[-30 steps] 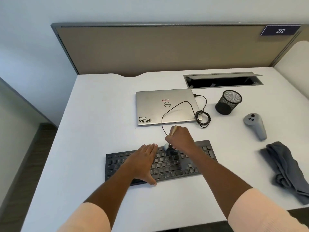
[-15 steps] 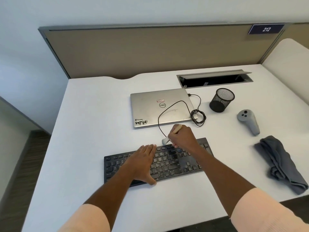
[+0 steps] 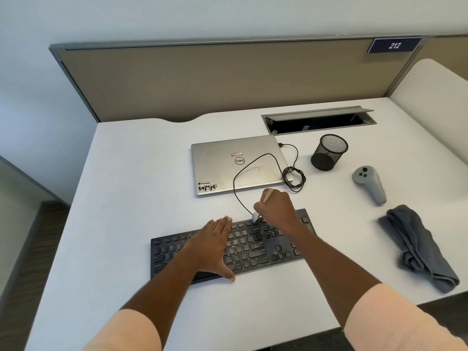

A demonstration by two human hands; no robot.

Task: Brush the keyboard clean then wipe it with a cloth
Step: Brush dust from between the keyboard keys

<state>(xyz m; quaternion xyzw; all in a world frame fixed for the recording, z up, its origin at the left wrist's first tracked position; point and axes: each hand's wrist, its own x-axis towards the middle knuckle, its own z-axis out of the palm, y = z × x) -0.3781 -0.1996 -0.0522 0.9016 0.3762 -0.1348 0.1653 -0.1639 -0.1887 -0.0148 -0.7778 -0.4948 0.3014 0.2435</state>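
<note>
The desk (image 3: 131, 198) is white, and its left part, from the left edge to the keyboard, is bare. The keyboard (image 3: 248, 249) is black and lies in the lower centre of the frame, slightly askew, with its right end farther back than its left. Its keys look dusty and grey in places. The left hand (image 3: 212, 247) lies flat on the keyboard's left half, fingers together and stretched out, thumb spread toward the near edge, gripping nothing. To the right of it the right hand (image 3: 276, 209) is closed in a fist round the brush (image 3: 266, 196): the pale handle sticks out above the fist and the light bristles (image 3: 255, 217) touch the keyboard's top row. A black cable (image 3: 236, 183) runs from beside the bristles up over the closed silver laptop (image 3: 240, 165), which lies just behind the keyboard, to a loose coil at the laptop's right corner. Behind the laptop, a cable hatch (image 3: 319, 120) in the desk stands open. Farther right stands a black mesh cup (image 3: 329, 152), then a grey controller (image 3: 369, 183) lies well apart from the keyboard. The grey cloth (image 3: 415, 247) lies crumpled near the desk's right front edge, with a strip of bare desk between it and the keyboard. Bare desk also runs between the keyboard and the near edge.
</note>
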